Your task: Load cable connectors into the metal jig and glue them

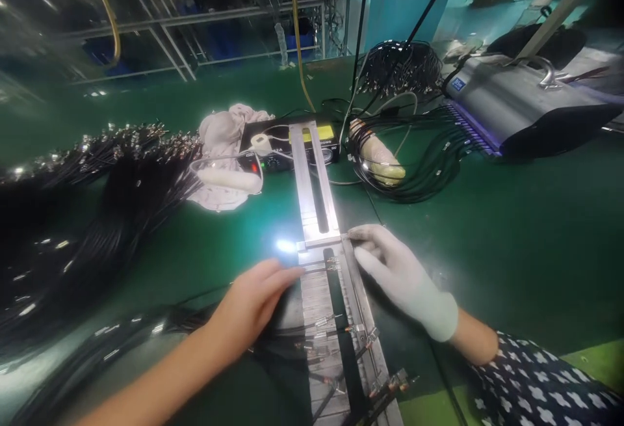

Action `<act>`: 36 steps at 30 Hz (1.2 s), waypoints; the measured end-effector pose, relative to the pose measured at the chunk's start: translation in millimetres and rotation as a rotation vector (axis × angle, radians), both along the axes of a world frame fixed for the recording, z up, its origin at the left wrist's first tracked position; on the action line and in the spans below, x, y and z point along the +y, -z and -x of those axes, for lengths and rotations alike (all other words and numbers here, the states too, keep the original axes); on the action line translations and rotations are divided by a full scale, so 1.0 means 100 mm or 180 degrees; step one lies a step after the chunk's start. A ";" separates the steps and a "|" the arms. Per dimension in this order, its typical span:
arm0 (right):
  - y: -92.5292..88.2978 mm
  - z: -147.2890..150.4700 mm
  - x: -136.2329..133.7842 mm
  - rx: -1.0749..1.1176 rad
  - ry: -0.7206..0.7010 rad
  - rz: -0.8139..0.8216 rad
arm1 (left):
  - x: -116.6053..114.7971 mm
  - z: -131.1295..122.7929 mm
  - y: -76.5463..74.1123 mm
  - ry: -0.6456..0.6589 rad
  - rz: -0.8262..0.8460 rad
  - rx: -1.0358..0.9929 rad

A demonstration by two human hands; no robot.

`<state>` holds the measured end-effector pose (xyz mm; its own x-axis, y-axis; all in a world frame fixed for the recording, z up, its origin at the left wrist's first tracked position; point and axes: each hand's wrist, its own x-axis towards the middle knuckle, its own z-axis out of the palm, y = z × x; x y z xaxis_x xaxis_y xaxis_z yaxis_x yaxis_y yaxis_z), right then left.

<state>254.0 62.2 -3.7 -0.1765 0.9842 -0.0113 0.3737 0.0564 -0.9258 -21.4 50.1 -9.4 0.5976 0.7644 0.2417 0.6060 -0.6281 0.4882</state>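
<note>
dim in here, everything washed green off the bench top [511, 237]. light falls from overhead and flares into a hard white spot at the edge of the metal rail [302, 185]. the black cable bundle [97, 231] glints in small points yet smears into blur. a violet glow runs under the grey machine [511, 104]. the far shelving [170, 29] is soft, and the corners bow and stretch.

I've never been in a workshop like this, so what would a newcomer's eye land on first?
A long metal fixture runs up the middle of the green table, with a bare left hand and a white-gloved right hand resting on its two sides. A great mass of black cables sprawls at the left, and a grey machine with a violet glow sits at the far right.
</note>
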 end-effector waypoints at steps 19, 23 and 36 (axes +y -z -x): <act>0.09 -0.03 -0.02 -0.0146 -0.0140 -0.0368 | -0.23 0.01 0.03 -0.0137 -0.0015 0.0711; 0.08 -0.04 -0.11 -0.0200 -0.0282 -0.0507 | -0.39 -0.06 -0.08 -0.0263 0.0912 0.0345; 0.09 -0.02 -0.10 -0.0081 -0.0103 -0.0383 | -0.37 -0.38 -0.16 -0.0621 0.1555 -0.0393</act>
